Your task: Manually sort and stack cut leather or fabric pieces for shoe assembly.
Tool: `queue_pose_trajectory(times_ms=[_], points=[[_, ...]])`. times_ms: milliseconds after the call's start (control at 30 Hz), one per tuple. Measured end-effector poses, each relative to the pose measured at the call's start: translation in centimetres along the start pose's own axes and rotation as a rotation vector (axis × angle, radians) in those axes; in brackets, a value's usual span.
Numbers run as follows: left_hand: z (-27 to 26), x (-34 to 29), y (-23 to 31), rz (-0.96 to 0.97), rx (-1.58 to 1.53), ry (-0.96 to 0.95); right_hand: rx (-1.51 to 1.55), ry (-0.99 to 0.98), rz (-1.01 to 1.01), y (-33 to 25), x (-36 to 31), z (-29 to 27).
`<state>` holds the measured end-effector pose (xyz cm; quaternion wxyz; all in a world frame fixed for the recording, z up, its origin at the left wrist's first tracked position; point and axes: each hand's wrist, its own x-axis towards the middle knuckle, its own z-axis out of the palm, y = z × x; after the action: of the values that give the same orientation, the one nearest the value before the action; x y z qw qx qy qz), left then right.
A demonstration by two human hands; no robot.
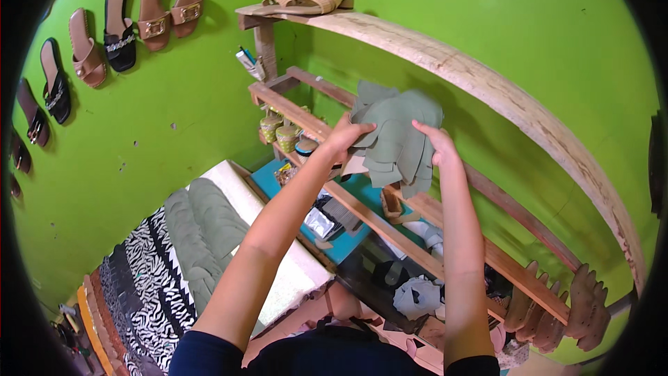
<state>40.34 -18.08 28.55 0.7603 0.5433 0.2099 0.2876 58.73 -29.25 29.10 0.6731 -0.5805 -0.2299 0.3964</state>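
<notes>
Left grip (344, 136) and right grip (440, 145) grasping grey-green cloth pieces (402, 132) by opposite sides | held over wooden rack (291, 108) | best pinched evenly, so loose layers don't slip

Your left hand (342, 137) and right hand (438, 142) hold grey-green pieces (398, 132) between them, in front of the wooden rack (289, 107). To your left, a grey-green batch (209, 226) lies on a white table (296, 282) beside zebra-print pieces (154, 282); sandals (120, 24) line the green wall (174, 97).
</notes>
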Motion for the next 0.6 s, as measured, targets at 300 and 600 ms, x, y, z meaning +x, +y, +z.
queue_pose_trajectory(times_ms=[300,600], points=[[0.7,5.3,-3.1,-0.106,0.391,-0.007,-0.822,0.456,-0.262,3.2,2.5,-2.7],[-1.5,5.4,-1.8,0.007,0.949,0.055,-0.553,-0.139,-0.038,1.2,2.2,-3.0]])
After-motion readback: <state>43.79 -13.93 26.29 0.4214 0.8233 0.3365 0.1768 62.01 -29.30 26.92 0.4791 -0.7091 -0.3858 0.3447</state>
